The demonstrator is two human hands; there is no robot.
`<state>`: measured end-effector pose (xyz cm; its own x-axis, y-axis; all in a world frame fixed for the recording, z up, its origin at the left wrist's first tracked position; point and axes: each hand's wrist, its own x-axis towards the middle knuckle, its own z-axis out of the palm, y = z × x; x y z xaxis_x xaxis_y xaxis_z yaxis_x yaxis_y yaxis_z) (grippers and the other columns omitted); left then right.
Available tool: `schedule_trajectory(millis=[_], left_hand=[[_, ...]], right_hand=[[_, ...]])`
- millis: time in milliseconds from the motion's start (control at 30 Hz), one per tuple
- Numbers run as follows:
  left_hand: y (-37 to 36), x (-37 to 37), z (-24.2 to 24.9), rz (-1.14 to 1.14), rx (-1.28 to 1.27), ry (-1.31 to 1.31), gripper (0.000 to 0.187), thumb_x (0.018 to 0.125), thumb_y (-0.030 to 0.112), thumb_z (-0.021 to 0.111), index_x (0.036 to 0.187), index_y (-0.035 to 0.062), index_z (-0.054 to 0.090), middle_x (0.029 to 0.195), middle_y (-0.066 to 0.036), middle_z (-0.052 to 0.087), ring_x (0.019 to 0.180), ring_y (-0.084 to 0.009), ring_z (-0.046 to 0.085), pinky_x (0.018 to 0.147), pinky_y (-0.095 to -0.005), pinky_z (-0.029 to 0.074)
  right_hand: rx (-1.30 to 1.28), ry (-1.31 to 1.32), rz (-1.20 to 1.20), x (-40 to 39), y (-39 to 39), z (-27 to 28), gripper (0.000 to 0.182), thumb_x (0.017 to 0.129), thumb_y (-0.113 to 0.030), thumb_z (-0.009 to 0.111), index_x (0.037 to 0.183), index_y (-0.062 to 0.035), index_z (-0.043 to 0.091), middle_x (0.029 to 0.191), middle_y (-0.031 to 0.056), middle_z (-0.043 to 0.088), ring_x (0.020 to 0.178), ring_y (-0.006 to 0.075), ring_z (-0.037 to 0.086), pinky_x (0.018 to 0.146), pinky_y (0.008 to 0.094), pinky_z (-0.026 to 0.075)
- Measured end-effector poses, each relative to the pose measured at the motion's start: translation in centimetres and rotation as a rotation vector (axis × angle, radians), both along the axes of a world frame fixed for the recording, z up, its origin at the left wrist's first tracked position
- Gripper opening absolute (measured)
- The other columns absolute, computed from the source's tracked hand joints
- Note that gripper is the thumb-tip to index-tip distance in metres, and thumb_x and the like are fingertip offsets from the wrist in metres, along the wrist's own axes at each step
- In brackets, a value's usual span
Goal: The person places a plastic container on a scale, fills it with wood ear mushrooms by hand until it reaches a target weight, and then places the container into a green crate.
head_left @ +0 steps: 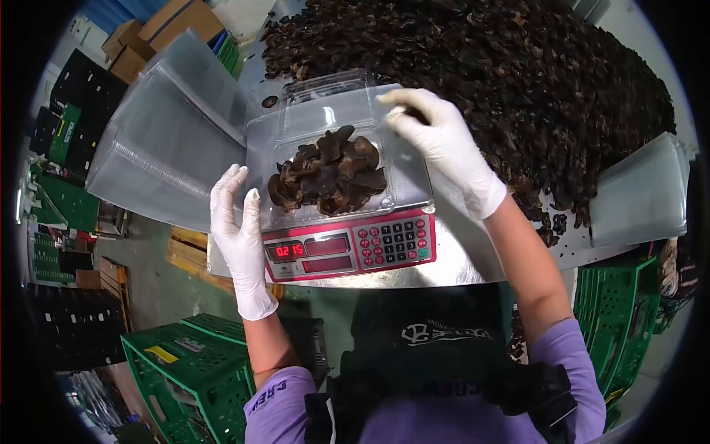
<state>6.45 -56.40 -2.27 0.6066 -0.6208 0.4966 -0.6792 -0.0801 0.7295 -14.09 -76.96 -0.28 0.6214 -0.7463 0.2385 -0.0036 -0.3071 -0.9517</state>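
A clear plastic clamshell box [388,194] with its lid raised lies on the scale's platform [414,177]. Dark brown wood ear mushrooms [325,174] are heaped in it. The red-fronted digital scale [347,248] reads 0.215. My gloved left hand [238,229] is at the scale's left edge, thumb and fingers apart, holding nothing. Near the far right corner of the raised lid [325,92] is my gloved right hand [447,144], its fingers bent and the thumb and index tips slightly apart. Nothing shows between them.
A large pile of wood ear mushrooms [473,66] covers the metal table's far side. Stacked clear boxes [163,140] stand left of the scale, more clear boxes [642,192] at right. Green crates [188,370] are below the table at left, with others [614,318] at right.
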Motion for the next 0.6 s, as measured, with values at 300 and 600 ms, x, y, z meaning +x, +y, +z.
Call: schedule_trajectory(millis=[300, 600], left_hand=[[2.3, 1.2, -0.3, 0.092, -0.013, -0.041, 0.029, 0.091, 0.005, 0.061, 0.119, 0.0008, 0.064, 0.127, -0.011, 0.061, 0.123, -0.0222, 0.054, 0.108, -0.0361, 0.037], [2.4, 0.5, -1.3, 0.036, -0.084, 0.078, 0.024, 0.086, 0.002, 0.065, 0.110, -0.0001, 0.067, 0.117, -0.013, 0.064, 0.116, -0.0253, 0.059, 0.104, -0.0353, 0.041]], right_hand=[[0.306, -0.264, -0.097, -0.8, 0.3, -1.2, 0.046, 0.090, 0.003, 0.049, 0.136, 0.0062, 0.047, 0.122, 0.0134, 0.060, 0.102, 0.0140, 0.059, 0.089, 0.0287, 0.051], [0.171, -0.105, -0.055, -1.5, 0.3, -1.1, 0.034, 0.093, 0.002, 0.058, 0.127, 0.0018, 0.059, 0.115, 0.0082, 0.066, 0.098, 0.0105, 0.061, 0.083, 0.0247, 0.050]])
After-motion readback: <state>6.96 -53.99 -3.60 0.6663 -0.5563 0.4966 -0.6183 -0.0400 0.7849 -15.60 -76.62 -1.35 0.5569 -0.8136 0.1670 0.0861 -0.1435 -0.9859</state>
